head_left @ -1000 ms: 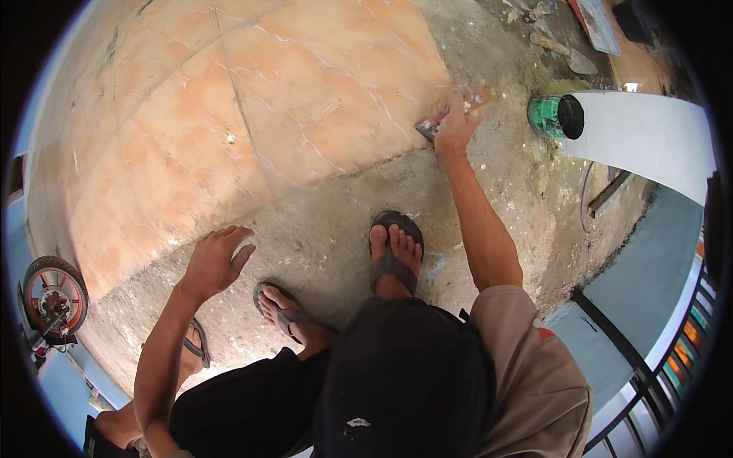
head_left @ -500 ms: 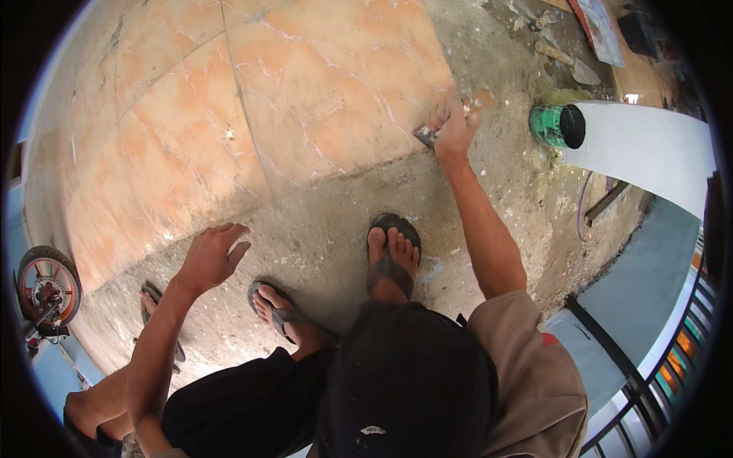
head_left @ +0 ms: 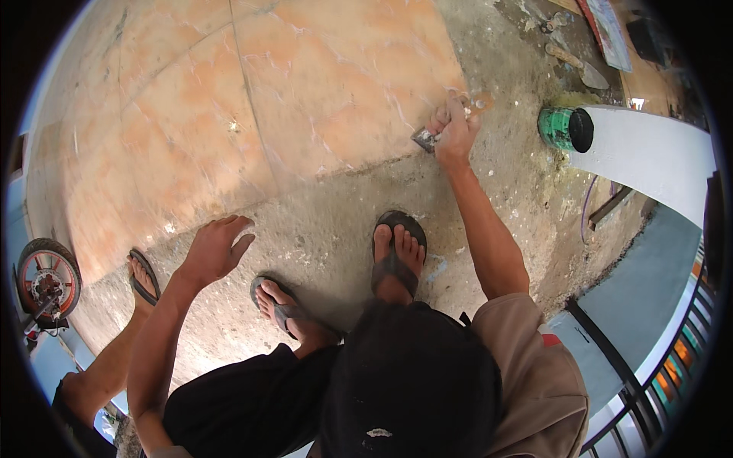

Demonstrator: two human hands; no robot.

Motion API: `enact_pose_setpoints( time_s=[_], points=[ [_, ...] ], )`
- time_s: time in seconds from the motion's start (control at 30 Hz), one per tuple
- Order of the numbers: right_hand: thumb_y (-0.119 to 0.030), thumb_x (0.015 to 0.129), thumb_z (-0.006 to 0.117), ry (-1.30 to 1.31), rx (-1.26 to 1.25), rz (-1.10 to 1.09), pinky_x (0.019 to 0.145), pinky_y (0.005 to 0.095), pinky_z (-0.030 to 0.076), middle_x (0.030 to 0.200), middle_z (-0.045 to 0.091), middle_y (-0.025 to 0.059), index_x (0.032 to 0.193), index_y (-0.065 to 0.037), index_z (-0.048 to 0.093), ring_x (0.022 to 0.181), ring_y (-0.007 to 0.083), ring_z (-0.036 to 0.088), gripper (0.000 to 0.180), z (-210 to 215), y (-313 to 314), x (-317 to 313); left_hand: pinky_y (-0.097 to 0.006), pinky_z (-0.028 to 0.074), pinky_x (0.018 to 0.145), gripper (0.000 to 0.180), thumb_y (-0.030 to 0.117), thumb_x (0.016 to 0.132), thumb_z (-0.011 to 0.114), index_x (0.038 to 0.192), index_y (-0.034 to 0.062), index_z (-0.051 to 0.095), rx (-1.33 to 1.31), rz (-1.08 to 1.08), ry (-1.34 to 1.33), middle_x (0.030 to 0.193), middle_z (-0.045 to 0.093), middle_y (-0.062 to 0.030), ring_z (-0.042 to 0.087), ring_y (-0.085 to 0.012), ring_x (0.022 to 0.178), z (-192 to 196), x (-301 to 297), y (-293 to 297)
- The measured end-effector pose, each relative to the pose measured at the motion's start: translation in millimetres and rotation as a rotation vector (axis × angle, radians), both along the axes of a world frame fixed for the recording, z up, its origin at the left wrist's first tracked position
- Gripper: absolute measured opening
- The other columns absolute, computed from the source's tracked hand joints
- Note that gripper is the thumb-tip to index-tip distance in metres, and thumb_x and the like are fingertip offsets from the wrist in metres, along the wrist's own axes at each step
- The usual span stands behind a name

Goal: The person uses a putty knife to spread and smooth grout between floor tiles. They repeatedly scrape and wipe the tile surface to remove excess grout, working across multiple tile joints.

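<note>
My right hand (head_left: 455,136) is closed around a scraper with a flat, whitish-smeared blade (head_left: 423,140) and an amber-coloured handle (head_left: 481,104). The blade is at the right end of the front edge of the orange marbled tiles (head_left: 328,99), where they border rough concrete (head_left: 328,221). Whether the blade presses on the tile or just above it, I cannot tell. My left hand (head_left: 217,248) holds nothing. Its fingers and thumb are apart, over the concrete near the tile edge.
A green pot with a dark opening (head_left: 556,128) stands right of my right hand, beside a white curved surface (head_left: 649,149). Beyond lies a trowel (head_left: 584,67). Another person's sandalled foot (head_left: 143,278) is at the left, near a motorcycle wheel (head_left: 47,282). Dark railings (head_left: 683,336) are at right.
The other person's foot at the left has moved forward, toward the tile edge. My right hand with the scraper and my left hand have barely moved; the whole view has shifted slightly.
</note>
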State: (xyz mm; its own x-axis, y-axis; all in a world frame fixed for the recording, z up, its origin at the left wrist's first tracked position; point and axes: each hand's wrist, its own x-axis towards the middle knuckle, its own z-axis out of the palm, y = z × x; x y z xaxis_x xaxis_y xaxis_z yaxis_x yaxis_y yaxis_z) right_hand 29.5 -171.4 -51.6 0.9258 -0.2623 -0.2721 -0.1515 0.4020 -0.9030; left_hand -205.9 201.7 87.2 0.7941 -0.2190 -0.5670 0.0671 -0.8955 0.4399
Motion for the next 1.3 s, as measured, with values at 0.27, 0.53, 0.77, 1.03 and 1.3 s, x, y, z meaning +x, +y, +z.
enact_pose_setpoints(
  time_s=[0.27,0.53,0.77,1.03,1.3],
  points=[
    [-0.017,0.104,0.062,0.004,0.022,0.101,0.046,0.0315,0.029,0.06,0.036,-0.0036,0.077,-0.012,0.045,0.049,0.0104,0.033,0.032,3,-15,-7,-0.048,0.055,0.091,0.024,0.019,0.098,0.069,0.117,0.0034,0.07,-0.006,0.01,-0.021,0.111,0.073,-0.0182,0.07,-0.0403,0.104,1,2,-2],
    [-0.017,0.101,0.068,0.028,0.024,0.138,0.042,0.0303,0.037,0.061,0.048,-0.0029,0.082,-0.012,0.053,0.048,0.0106,0.046,0.024,-11,-25,19,-0.047,0.055,0.093,0.025,0.019,0.098,0.068,0.118,0.0034,0.07,-0.006,-0.027,-0.005,0.114,0.073,-0.0181,0.07,-0.04,0.106,-5,2,-4],
    [-0.016,0.104,0.063,0.044,-0.191,0.327,0.043,0.0295,0.032,0.059,0.039,-0.0041,0.073,-0.014,0.045,0.046,0.0094,0.035,0.036,7,-7,7,-0.049,0.055,0.093,0.028,0.02,0.1,0.066,0.12,0.0007,0.068,-0.031,-0.065,-0.032,0.112,0.073,-0.0192,0.069,-0.0418,0.103,-6,2,-8],
    [-0.016,0.101,0.068,-0.049,-0.284,0.583,0.045,0.029,0.036,0.06,0.05,-0.0043,0.07,-0.011,0.056,0.049,0.0072,0.047,0.034,3,-6,8,-0.047,0.054,0.099,0.031,0.017,0.098,0.067,0.124,0.0007,0.067,-0.027,-0.07,-0.105,0.123,0.07,-0.0176,0.065,-0.038,0.117,-10,12,-7],
    [-0.014,0.102,0.066,-0.125,-0.356,0.59,0.044,0.0297,0.037,0.058,0.051,-0.0031,0.07,-0.01,0.057,0.046,0.0083,0.046,0.034,13,-16,26,-0.047,0.049,0.109,0.049,0.015,0.095,0.07,0.142,0.0051,0.057,0.048,-0.071,-0.109,0.142,0.061,-0.0176,0.057,-0.0384,0.133,-18,24,7]
  ],
)
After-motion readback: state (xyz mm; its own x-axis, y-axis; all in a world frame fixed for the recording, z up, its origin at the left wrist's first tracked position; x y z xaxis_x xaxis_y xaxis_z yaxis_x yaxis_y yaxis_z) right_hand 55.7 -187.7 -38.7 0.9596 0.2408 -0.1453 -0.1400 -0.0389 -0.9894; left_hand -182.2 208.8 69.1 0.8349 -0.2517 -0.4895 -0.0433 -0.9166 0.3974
